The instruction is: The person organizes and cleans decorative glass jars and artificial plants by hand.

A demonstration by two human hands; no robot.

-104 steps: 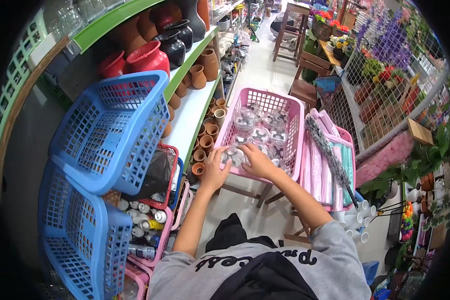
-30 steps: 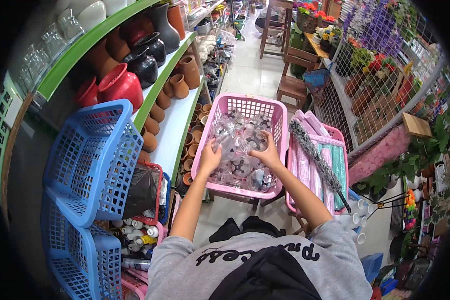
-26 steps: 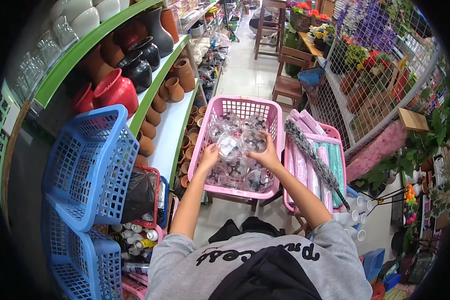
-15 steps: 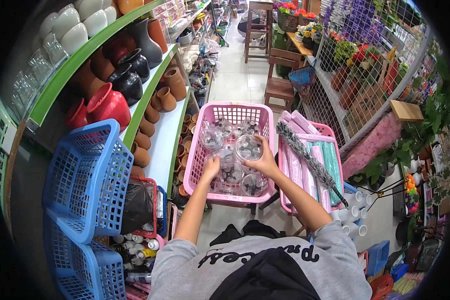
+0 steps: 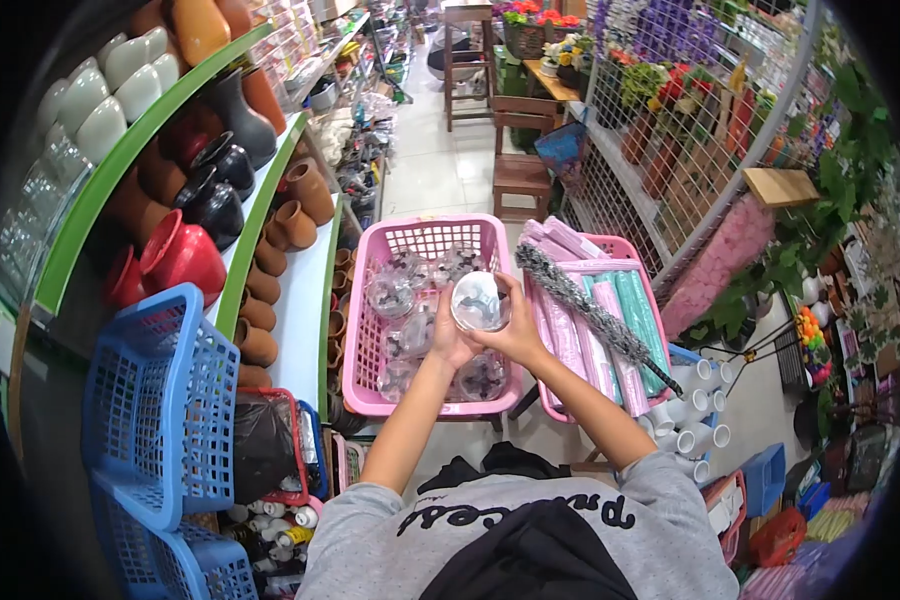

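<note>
Left hand (image 5: 454,345) and right hand (image 5: 518,334), apart a moment ago, now meet, fingers curled around one clear container (image 5: 477,302) near the right edge of the pink basket (image 5: 420,410).

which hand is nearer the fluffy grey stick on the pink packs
Right. The right hand is just left of the fluffy grey stick; the left hand is farther left, across the clear container they both hold.

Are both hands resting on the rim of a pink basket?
No, the left hand and right hand hold a clear round container over a pink basket.
</note>
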